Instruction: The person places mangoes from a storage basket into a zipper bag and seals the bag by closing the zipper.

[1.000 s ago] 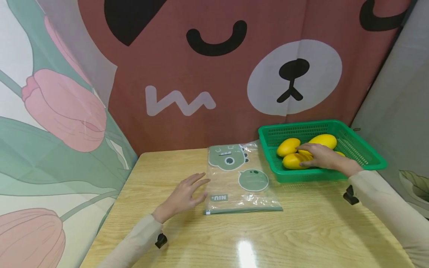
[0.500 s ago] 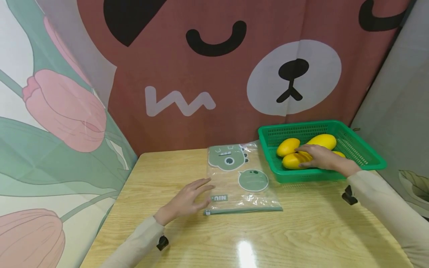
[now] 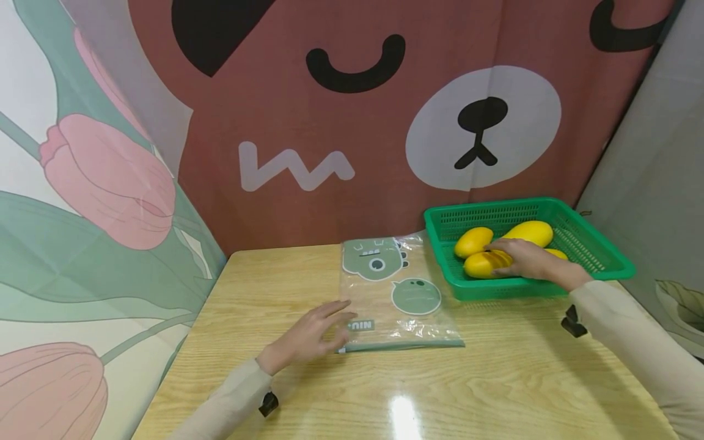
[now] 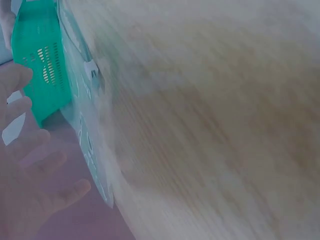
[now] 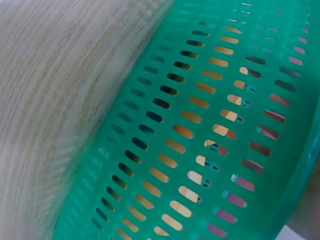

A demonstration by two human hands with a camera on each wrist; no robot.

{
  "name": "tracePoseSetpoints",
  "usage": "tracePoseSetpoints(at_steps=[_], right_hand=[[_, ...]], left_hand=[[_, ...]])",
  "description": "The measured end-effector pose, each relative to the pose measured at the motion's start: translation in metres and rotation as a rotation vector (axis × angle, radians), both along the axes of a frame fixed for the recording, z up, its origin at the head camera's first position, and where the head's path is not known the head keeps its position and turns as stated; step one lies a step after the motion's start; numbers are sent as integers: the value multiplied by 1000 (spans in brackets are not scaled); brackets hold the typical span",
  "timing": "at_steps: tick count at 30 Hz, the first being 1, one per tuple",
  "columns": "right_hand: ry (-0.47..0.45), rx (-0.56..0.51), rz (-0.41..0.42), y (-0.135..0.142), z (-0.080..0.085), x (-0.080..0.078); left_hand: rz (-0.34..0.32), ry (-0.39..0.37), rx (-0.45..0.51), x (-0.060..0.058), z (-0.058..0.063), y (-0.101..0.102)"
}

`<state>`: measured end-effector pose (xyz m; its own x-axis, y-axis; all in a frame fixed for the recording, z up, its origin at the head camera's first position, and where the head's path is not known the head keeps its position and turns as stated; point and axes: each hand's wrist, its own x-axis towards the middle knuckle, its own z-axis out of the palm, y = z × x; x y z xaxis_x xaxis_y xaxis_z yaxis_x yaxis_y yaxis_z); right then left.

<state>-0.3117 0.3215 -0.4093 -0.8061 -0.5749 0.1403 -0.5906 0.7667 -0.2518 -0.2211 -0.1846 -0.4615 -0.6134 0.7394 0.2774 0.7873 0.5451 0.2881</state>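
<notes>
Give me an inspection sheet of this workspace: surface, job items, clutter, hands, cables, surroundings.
Surface: pale wooden table, glossy, with a bright reflection on its near part.
Job's things: green basket on the right, holding yellow fruits, some partly hidden; clear printed bag lying flat to its left.
Clutter: nothing seen, except a small brown bit beyond the basket's right side, too small to identify.
Hands: right hand grips the front fruit in the basket; left hand, fingers spread, at the bag's near left corner, contact unclear.
Cables: nothing seen.
Surroundings: bear-print fabric behind, tulip-print fabric on the left.
</notes>
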Motion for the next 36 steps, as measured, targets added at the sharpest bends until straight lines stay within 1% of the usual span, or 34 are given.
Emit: tracePoseSetpoints(at_steps=[7, 10, 17, 24, 30, 36], right_hand=[[-7, 14, 0, 2, -3, -5], [-16, 19, -3, 3, -4, -7], [-19, 30, -2, 4, -5, -8], [-37, 21, -3, 5, -5, -10], [-62, 17, -4, 6, -7, -13], [-73, 16, 0, 7, -8, -14]], left_hand=[[-62, 39, -6, 0, -4, 2], [-82, 33, -6, 1, -4, 3], [-69, -7, -48, 3, -4, 6], [-70, -35, -49, 5, -4, 8], [-75, -36, -54, 6, -5, 8], [-94, -17, -72, 6, -9, 7]])
